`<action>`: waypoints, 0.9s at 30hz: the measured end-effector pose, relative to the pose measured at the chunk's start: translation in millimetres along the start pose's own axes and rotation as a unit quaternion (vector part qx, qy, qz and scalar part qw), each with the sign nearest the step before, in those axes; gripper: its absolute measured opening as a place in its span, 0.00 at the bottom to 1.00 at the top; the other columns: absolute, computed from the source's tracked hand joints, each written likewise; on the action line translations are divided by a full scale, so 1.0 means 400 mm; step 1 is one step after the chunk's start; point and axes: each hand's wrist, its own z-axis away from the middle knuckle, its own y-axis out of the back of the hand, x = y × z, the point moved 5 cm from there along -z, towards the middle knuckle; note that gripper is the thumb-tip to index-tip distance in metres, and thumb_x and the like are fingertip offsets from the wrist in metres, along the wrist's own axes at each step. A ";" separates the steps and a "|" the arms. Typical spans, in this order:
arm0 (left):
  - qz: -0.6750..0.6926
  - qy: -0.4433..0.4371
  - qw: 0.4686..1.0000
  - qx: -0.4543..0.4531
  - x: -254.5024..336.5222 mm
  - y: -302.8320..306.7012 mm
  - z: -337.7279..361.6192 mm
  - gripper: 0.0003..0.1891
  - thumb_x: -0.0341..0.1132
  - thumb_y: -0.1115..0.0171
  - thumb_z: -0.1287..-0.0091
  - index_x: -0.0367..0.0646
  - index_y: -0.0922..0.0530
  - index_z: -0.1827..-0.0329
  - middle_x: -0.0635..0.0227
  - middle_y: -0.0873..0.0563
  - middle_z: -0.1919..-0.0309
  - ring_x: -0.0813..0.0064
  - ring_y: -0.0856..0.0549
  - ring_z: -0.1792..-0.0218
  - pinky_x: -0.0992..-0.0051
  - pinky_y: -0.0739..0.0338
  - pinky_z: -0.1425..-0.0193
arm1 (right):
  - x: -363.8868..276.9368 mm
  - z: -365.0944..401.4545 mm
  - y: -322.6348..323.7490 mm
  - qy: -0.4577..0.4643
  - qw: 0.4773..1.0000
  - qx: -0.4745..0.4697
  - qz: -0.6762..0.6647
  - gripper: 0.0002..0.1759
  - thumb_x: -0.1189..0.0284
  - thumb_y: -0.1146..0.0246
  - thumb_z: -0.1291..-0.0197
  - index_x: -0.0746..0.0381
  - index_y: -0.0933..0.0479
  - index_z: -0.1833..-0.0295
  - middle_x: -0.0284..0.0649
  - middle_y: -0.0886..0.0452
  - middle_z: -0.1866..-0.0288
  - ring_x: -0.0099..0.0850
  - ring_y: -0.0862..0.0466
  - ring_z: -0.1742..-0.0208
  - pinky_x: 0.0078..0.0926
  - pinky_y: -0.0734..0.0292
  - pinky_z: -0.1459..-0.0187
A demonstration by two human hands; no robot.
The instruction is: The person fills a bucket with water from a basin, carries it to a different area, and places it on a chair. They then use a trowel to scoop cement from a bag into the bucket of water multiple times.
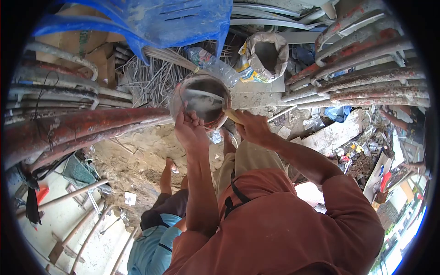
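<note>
A round bucket (175,95) with a crusted, dusty rim stands in front of me. Inside it lies grey, cement-like material (206,110), and a pale curved strip (205,94) crosses its opening. My left hand (191,128) is at the near left rim, its fingers curled against the bucket with the thumb pointing up. On the right side of the bucket my right hand (252,127) is wrapped round a light wooden handle (233,115). This handle reaches to the rim; the working end of the tool cannot be made out.
Beyond the bucket are a blue plastic chair (169,20), a plastic bottle (222,71) and an open paper sack (247,59). Rusty pipes (91,126) flank the left, more stacked poles (366,78) the right. Behind me at left is another person in a light-blue shirt (153,247).
</note>
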 end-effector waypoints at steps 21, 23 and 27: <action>-0.005 0.001 0.998 0.066 0.000 0.042 -0.002 0.20 0.39 0.59 0.27 0.40 0.30 0.38 0.78 0.33 0.77 0.84 0.39 0.77 0.78 0.44 0.68 | 0.309 -0.034 0.275 -0.290 0.945 0.089 0.124 0.20 0.69 0.40 0.43 0.60 0.33 0.46 0.50 0.17 0.61 0.51 0.15 0.61 0.49 0.22 0.63; -0.001 0.010 0.998 0.062 0.001 0.058 -0.007 0.19 0.38 0.56 0.27 0.40 0.29 0.38 0.77 0.32 0.77 0.85 0.38 0.78 0.78 0.44 0.69 | 0.404 -0.141 0.231 -0.287 0.947 0.061 0.134 0.16 0.71 0.40 0.44 0.63 0.30 0.51 0.52 0.16 0.63 0.51 0.15 0.59 0.49 0.21 0.58; 0.012 0.006 0.998 0.063 -0.009 0.074 -0.031 0.18 0.37 0.52 0.28 0.40 0.27 0.40 0.78 0.33 0.77 0.85 0.38 0.78 0.79 0.44 0.69 | 0.514 -0.310 0.155 -0.307 0.945 -0.011 0.113 0.17 0.73 0.41 0.46 0.65 0.27 0.49 0.54 0.16 0.59 0.52 0.15 0.56 0.50 0.22 0.53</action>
